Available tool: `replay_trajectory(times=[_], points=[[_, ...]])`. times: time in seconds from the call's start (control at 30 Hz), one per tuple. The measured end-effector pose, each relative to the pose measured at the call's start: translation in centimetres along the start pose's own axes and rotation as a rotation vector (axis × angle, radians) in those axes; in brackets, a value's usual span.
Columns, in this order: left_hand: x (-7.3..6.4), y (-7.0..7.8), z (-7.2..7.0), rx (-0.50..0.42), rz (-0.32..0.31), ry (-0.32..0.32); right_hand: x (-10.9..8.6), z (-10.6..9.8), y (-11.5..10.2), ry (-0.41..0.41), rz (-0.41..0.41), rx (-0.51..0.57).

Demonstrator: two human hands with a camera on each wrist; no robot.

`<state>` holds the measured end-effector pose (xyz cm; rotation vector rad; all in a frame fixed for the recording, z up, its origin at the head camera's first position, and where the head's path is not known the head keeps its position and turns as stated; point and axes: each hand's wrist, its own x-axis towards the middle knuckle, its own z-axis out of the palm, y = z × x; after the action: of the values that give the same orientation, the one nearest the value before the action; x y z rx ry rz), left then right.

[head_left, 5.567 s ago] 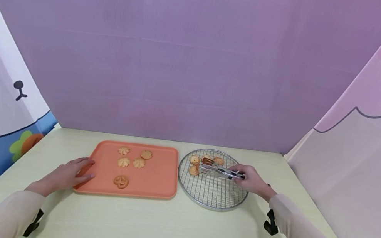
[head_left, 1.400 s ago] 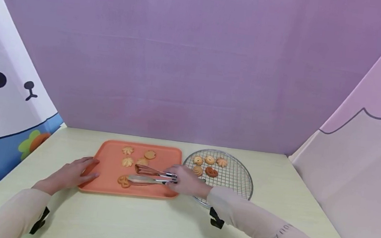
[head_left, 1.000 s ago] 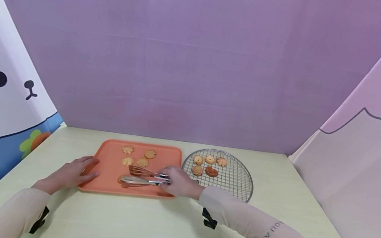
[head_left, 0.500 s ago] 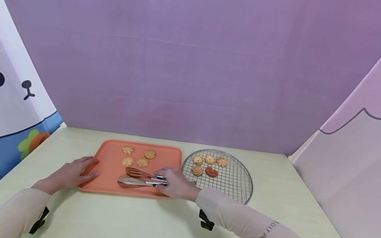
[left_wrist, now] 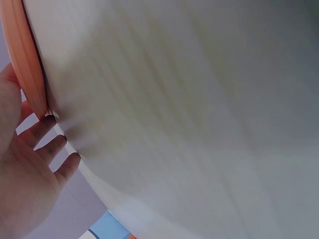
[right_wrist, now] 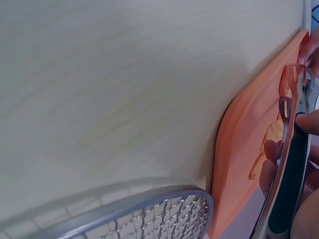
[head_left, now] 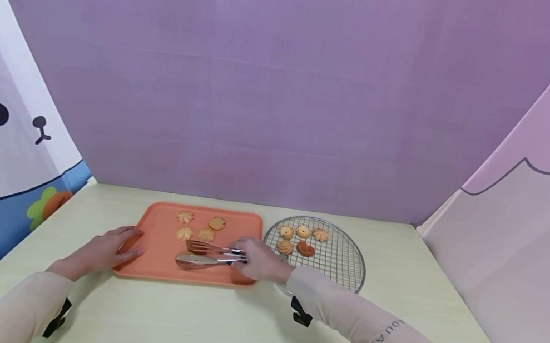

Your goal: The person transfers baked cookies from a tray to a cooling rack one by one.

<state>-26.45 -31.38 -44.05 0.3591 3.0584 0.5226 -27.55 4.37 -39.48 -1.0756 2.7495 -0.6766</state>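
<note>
In the head view my right hand (head_left: 258, 260) grips a pair of metal tongs (head_left: 225, 259) low over the front middle of the orange tray (head_left: 152, 237). The tongs' two ends are spread apart, one slotted, one solid. The solid end covers the spot where a pretzel cookie lay, so that cookie is mostly hidden. Behind the tongs sit star-shaped cookies (head_left: 185, 233) and a round flat cookie (head_left: 217, 223). My left hand (head_left: 103, 251) rests at the tray's left edge, thumb and forefinger over the rim; in the left wrist view the other fingers (left_wrist: 52, 149) extend down to the tabletop.
Right of the tray stands a round wire rack (head_left: 336, 262) bearing several cookies, among them a brown pretzel cookie (head_left: 305, 248) and a swirl cookie (head_left: 285, 247). The pale table (head_left: 179, 318) meets a purple backdrop (head_left: 283, 94) behind.
The right hand has left the brown pretzel cookie on the rack and carried the tongs left to the tray, covering the lighter pretzel. Lately the tongs shifted slightly right. The left hand stays put.
</note>
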Motion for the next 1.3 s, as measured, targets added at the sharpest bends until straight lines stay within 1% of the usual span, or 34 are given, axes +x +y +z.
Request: replay_trajectory(times=[0.17,0.4,0.6,0.97,1.2,1.3], points=[[0.0,0.0,-0.1,-0.01,-0.007,-0.008,0.0,0.0,0.0,-0.002,-0.004,0.006],[-0.1,0.0,-0.1,0.004,0.002,-0.006,-0.1,0.4,0.1,0.021,-0.002,0.005],[0.0,0.1,0.0,-0.003,0.0,-0.004,0.0,0.4,-0.1,0.037,-0.004,-0.003],[0.1,0.1,0.0,-0.005,-0.006,-0.009,0.4,0.5,-0.4,0.015,0.028,-0.006],[0.1,-0.1,0.0,0.008,-0.002,-0.009,0.9,0.7,-0.1,0.003,0.007,-0.006],[0.1,-0.1,0.1,0.013,0.014,0.007,1.1,0.7,0.0,0.008,-0.012,-0.005]])
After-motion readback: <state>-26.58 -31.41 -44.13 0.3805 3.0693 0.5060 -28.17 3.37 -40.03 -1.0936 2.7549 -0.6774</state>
